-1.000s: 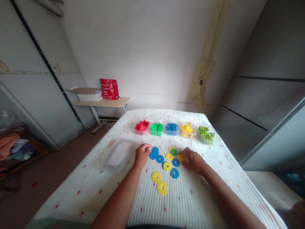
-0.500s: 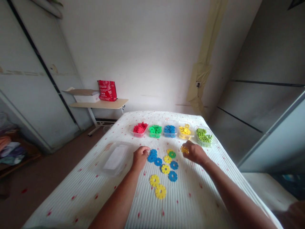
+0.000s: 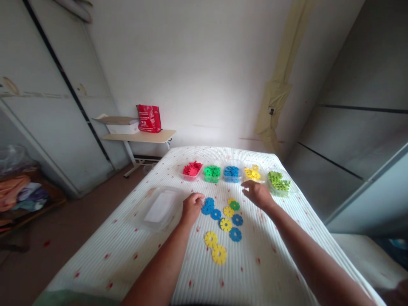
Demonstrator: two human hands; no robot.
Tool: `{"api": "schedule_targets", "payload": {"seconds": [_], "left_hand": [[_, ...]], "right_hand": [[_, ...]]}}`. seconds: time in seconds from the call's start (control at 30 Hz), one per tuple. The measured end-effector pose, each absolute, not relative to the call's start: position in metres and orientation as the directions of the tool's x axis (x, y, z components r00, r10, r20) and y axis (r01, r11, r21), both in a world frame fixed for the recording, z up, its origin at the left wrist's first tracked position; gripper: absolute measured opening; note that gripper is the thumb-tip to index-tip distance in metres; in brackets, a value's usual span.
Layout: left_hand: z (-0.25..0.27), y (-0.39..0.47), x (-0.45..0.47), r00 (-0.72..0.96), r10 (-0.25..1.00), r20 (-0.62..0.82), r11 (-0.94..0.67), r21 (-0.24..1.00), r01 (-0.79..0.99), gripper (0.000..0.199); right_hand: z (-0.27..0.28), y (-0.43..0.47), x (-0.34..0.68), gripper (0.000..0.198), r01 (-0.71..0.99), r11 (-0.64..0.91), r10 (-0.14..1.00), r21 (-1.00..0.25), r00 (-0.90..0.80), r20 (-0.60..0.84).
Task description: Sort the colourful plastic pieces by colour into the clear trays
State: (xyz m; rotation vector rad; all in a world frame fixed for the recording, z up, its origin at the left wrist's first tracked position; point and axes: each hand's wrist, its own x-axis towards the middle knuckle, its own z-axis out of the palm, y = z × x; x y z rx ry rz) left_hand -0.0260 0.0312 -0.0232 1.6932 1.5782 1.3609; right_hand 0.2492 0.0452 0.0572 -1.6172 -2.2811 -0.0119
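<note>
My left hand point(image 3: 192, 209) rests on the cloth with fingers curled closed, beside a cluster of blue notched discs point(image 3: 208, 206); whatever its fingertips hold is hidden. My right hand point(image 3: 257, 194) hovers just in front of the clear tub of yellow discs point(image 3: 253, 173), its thumb and forefinger apart and nothing visible between them. Between the hands lie loose flower-like discs: yellow ones point(image 3: 226, 224), blue ones point(image 3: 235, 234) and a green disc point(image 3: 234, 205). Two more yellow discs point(image 3: 219, 254) lie nearer to me.
Clear tubs of red point(image 3: 192, 169), green point(image 3: 212, 173), blue point(image 3: 232, 173) and light-green pieces point(image 3: 279, 182) stand in a row with the yellow one. A transparent lid point(image 3: 161, 208) lies on the left. Beyond is a side table point(image 3: 149, 136) with a red bag point(image 3: 149, 118).
My right hand has let go of the yellow discs it held and now has its fingers apart near the yellow tub. My left hand stays beside the blue discs. The view has shifted slightly.
</note>
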Motion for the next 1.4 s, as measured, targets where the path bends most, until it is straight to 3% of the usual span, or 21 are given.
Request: {"api": "schedule_targets", "payload": {"seconds": [0.1,0.2,0.43,0.67,0.87,0.97,1.23,1.4], "left_hand": [[-0.024,0.031,-0.026,-0.147,0.926,0.347,-0.24,0.844,0.48,0.022],[-0.023,0.03,-0.025,-0.146,0.924,0.354,-0.245,0.84,0.484,0.022],[-0.022,0.03,-0.026,-0.141,0.92,0.365,-0.257,0.835,0.487,0.022],[-0.024,0.032,-0.024,-0.154,0.921,0.358,-0.248,0.844,0.476,0.022],[-0.021,0.03,-0.023,-0.156,0.922,0.354,-0.247,0.849,0.467,0.023],[-0.02,0.029,-0.023,-0.157,0.924,0.348,-0.242,0.852,0.464,0.024],[-0.024,0.03,-0.024,-0.157,0.924,0.349,-0.244,0.853,0.461,0.025],[-0.026,0.032,-0.025,-0.15,0.924,0.352,-0.248,0.85,0.466,0.023]], "right_hand": [[0.037,0.03,0.237,0.036,0.793,0.529,0.848,-0.303,-0.478,0.23],[0.027,0.023,0.23,0.038,0.737,0.592,0.805,-0.326,-0.559,0.198],[0.028,0.021,0.236,0.029,0.83,0.447,0.892,-0.333,-0.442,0.093],[0.033,0.021,0.259,0.029,0.955,0.244,0.969,-0.168,-0.236,0.065],[0.04,0.026,0.234,0.058,0.816,0.542,0.84,-0.201,-0.526,0.134],[0.04,0.03,0.217,0.056,0.768,0.609,0.79,-0.197,-0.609,0.067],[0.045,0.034,0.213,0.035,0.899,0.424,0.901,-0.108,-0.43,-0.048],[0.054,0.026,0.209,0.032,0.864,0.443,0.888,-0.239,-0.46,-0.019]]}}
